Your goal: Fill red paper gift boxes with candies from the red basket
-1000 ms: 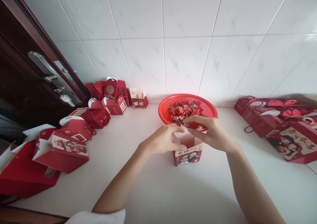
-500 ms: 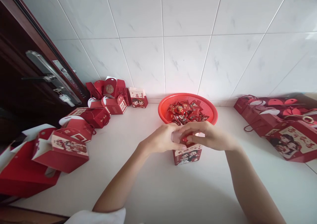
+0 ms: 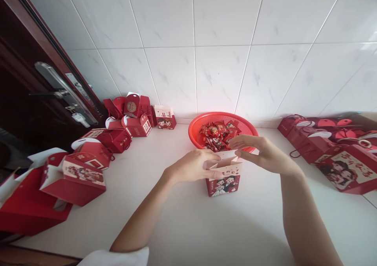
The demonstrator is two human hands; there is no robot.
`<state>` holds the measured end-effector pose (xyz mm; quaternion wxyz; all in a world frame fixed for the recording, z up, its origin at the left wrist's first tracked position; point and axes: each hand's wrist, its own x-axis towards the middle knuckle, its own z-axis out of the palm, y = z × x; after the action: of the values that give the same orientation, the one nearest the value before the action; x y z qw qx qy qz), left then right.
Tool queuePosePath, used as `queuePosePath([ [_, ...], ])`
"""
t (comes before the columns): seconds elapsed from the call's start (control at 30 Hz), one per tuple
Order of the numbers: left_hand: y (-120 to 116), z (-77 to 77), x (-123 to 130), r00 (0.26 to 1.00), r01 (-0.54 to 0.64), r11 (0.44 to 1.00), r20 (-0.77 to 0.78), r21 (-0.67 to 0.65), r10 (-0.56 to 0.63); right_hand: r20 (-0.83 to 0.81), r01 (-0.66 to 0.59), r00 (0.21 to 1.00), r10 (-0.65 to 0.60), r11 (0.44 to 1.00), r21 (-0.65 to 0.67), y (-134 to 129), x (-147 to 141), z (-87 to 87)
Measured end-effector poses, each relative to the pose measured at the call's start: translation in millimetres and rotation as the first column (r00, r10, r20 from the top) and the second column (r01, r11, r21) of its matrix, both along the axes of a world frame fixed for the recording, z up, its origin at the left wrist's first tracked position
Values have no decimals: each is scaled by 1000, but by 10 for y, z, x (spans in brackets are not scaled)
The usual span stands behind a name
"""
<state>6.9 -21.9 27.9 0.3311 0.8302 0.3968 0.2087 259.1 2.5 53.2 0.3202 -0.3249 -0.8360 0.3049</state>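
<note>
A small red and cream gift box printed with a cartoon couple stands upright on the counter, its top flaps raised. My left hand grips its upper left side, thumb on the front flap and fingers behind. My right hand hovers at the box's right rear edge, fingers stretched out and holding nothing; its thumb is close to the back flap, and I cannot tell whether they touch. Just behind the box, a red plastic basket holds many wrapped candies. The bottom of the box is hidden from me.
Several red gift boxes line the left side of the white counter. A cartoon-printed box stands by the tiled wall. More red bags and boxes crowd the right. A dark door with a metal handle is at the left.
My right hand has moved from over the box opening to its right rear edge, and its fingers have straightened. The red item at its fingertips is gone from view. My left hand keeps its hold.
</note>
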Motion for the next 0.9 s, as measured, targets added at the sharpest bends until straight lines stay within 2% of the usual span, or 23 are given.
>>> queuePosePath([
  [0.1, 26, -24, 5, 999, 34, 995, -31, 94, -31, 0, 27, 1000, -27, 999, 17, 53, 41, -40],
  [0.17, 66, -48, -11, 1000, -29, 990, 11, 136, 28, -11, 27, 1000, -27, 1000, 7, 93, 52, -75],
  [0.3, 149, -17, -113, 957, -210, 966, 234, 150, 172, -108, 28, 994, -30, 999, -20, 170, 4, -156],
  [0.4, 165, 52, -203, 913, -262, 954, 358, 147, 196, -190, 26, 981, -40, 997, -78, 196, -99, -208],
  [0.47, 160, 74, -235, 886, -288, 944, 420, 164, 197, -233, -16, 972, -19, 989, -147, 186, -178, -222],
  [0.57, 159, 50, -229, 835, -354, 912, 510, 208, 208, -320, -154, 945, 69, 956, -251, 149, -270, -215],
  [0.67, 171, -4, -182, 789, -408, 885, 574, 224, 219, -397, -250, 909, 127, 928, -275, 125, -312, -216],
  [0.77, 178, -34, -140, 768, -415, 889, 599, 193, 229, -421, -190, 905, 52, 937, -292, 134, -310, -247],
  [0.9, 163, -22, -123, 768, -348, 932, 600, 99, 223, -406, -73, 912, -55, 953, -293, 144, -279, -265],
])
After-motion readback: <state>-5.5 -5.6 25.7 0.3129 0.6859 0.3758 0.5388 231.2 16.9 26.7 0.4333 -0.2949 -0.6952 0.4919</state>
